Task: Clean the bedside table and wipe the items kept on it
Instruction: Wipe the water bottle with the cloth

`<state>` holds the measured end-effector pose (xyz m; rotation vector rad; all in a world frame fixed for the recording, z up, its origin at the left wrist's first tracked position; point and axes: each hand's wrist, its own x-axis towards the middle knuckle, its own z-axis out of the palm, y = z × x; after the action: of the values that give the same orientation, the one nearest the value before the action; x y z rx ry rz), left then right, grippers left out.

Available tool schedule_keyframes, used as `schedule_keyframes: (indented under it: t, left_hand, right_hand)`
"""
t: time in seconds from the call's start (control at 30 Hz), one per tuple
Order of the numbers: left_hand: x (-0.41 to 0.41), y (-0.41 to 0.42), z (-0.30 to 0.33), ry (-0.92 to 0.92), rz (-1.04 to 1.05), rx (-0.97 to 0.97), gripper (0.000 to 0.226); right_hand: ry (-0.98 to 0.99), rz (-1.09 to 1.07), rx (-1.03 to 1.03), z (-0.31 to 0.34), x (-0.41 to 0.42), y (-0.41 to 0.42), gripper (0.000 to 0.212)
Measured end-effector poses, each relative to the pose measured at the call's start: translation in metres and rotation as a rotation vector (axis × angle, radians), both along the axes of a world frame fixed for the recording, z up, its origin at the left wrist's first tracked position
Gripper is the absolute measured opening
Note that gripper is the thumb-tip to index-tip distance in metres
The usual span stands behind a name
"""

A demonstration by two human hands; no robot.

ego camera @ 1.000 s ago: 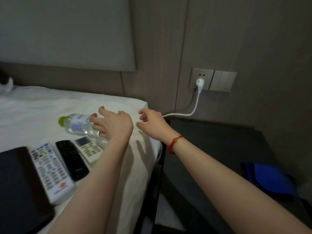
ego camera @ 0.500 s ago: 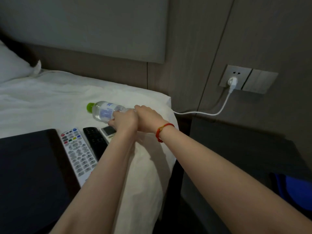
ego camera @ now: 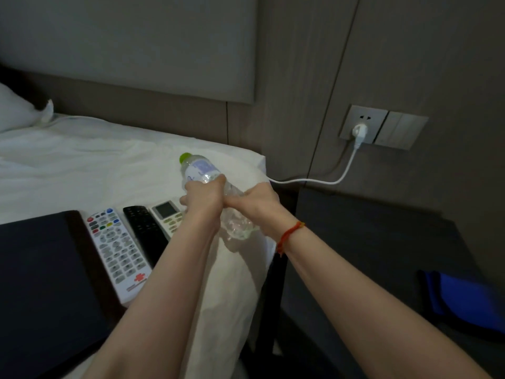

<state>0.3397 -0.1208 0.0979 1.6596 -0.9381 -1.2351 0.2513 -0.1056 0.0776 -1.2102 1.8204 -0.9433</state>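
Observation:
A clear water bottle (ego camera: pixel 200 170) with a green cap and pale label is lifted off the white bed, tilted with its cap pointing away. My left hand (ego camera: pixel 203 194) is shut around its middle. My right hand (ego camera: pixel 259 205), with a red string at the wrist, grips its lower end. The dark bedside table (ego camera: pixel 369 236) stands to the right of the bed. A blue cloth (ego camera: pixel 464 302) lies at its right edge.
On the bed lie a white remote (ego camera: pixel 117 250), a black remote (ego camera: pixel 143 228), a small white remote with a screen (ego camera: pixel 166 214) and a dark flat tray (ego camera: pixel 41 283). A white cable (ego camera: pixel 328 181) runs from the wall socket (ego camera: pixel 360 127) toward the bed.
Both hands reached the bottle lying on the bed, closed on it and lifted it, tilting it up. The view shifted left.

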Motion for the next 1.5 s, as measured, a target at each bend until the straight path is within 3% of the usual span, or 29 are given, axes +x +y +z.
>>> schedule_keyframes:
  t: [0.17,0.3,0.4,0.6,0.7,0.8,0.9,1.27,1.5]
  left_hand:
    - [-0.028,0.017,0.007,0.170,-0.150,0.000,0.059]
    - [-0.059,0.042,0.008,0.273,-0.274,0.010,0.046]
    - [-0.084,0.055,-0.001,0.318,-0.310,0.027,0.038]
    - [-0.138,0.084,-0.025,0.327,-0.425,0.054,0.049]
    - [-0.157,0.095,-0.032,0.349,-0.469,0.054,0.051]
    - [-0.170,0.102,-0.037,0.331,-0.489,0.034,0.054]
    - [-0.176,0.105,-0.040,0.325,-0.512,0.045,0.056]
    - [-0.192,0.115,-0.043,0.301,-0.543,0.034,0.052]
    - [-0.193,0.121,-0.041,0.324,-0.558,0.040,0.053]
  right_hand:
    - [-0.136,-0.119,-0.046,-0.011,-0.028,0.045,0.028]
    - [-0.130,-0.212,-0.181,-0.021,-0.051,0.084,0.037]
    - [-0.173,-0.196,-0.246,-0.026,-0.076,0.112,0.032]
    - [-0.239,-0.155,-0.108,-0.039,-0.137,0.152,0.049]
    - [-0.094,-0.413,-0.041,-0.054,-0.185,0.164,0.047]
    - [0.221,-0.703,0.080,-0.082,-0.246,0.181,0.019]
    - [0.394,-0.768,0.240,-0.117,-0.290,0.196,0.021]
    - [0.582,-0.616,0.375,-0.136,-0.315,0.204,0.017]
    - [0.365,-0.697,0.257,-0.142,-0.329,0.210,0.018]
